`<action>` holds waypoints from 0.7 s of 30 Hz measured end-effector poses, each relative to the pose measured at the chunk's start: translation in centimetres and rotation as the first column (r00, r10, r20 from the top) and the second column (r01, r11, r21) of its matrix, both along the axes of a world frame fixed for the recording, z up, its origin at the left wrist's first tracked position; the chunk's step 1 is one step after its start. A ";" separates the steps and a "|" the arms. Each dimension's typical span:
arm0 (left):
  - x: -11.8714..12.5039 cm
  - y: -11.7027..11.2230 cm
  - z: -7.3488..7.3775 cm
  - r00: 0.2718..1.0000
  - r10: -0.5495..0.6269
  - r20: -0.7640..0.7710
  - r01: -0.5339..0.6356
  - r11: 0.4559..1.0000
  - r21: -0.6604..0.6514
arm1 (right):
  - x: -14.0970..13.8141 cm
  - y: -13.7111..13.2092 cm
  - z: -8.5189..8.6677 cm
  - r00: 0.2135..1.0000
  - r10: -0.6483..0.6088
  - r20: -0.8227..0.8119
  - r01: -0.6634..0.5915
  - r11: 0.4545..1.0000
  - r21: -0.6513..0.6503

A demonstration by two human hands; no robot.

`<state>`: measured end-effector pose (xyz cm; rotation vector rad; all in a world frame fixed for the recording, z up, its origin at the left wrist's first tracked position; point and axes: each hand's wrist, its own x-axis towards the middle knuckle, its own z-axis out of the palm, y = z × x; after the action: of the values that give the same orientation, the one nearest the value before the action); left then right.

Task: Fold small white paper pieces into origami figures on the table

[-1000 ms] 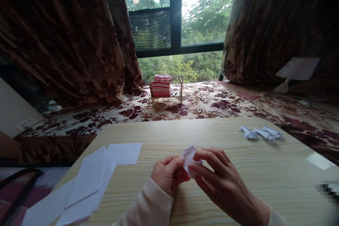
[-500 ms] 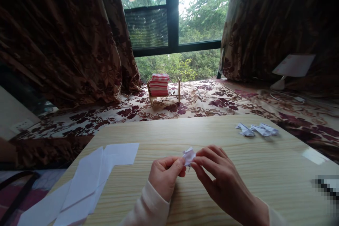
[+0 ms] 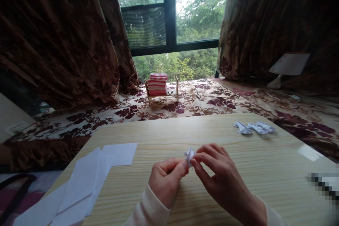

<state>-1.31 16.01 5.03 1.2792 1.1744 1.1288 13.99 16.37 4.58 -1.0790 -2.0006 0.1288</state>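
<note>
- A person's left hand pinches a small, crisply creased white paper between thumb and fingers, over the middle of the table.
- The right hand pinches the paper's other edge with its fingertips.
- The smooth tabletop has pale, wavy wood grain and rounded far corners.
- To my left, flat, straight-edged paper sheets overlap.
- At far right sit pointed, many-layered folded paper pieces.

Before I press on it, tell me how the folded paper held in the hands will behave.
The folded paper looks small, so it is likely very light. Its visible folds probably stiffen it somewhat, yet its thin walls may crush if squeezed hard.
</note>
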 end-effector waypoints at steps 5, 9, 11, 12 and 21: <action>-0.1 -0.2 0.1 0.999 -0.015 0.030 0.015 1.000 -0.011 | 0.1 0.2 -0.1 0.992 -0.019 -0.125 0.006 0.995 -0.103; -0.2 -0.2 0.3 0.998 -0.048 0.035 0.047 0.998 0.048 | 0.1 0.3 0.2 0.951 -0.019 -0.308 -0.073 0.956 -0.283; -0.1 -0.2 0.3 0.998 -0.035 0.057 0.032 0.998 0.045 | 0.1 0.4 0.3 0.932 -0.007 -0.362 -0.123 0.935 -0.334; -0.1 -0.2 0.3 0.997 -0.018 0.081 0.016 1.000 0.022 | 0.1 0.4 0.3 0.926 -0.007 -0.378 -0.128 0.934 -0.333; 0.0 0.0 -0.3 0.971 0.027 0.237 0.003 0.992 -0.127 | 0.0 0.4 0.0 0.902 0.003 -0.432 -0.188 0.903 -0.385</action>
<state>-1.35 15.98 4.77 1.0103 1.0574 1.1623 14.00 16.78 4.60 -1.0945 -1.6594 0.8150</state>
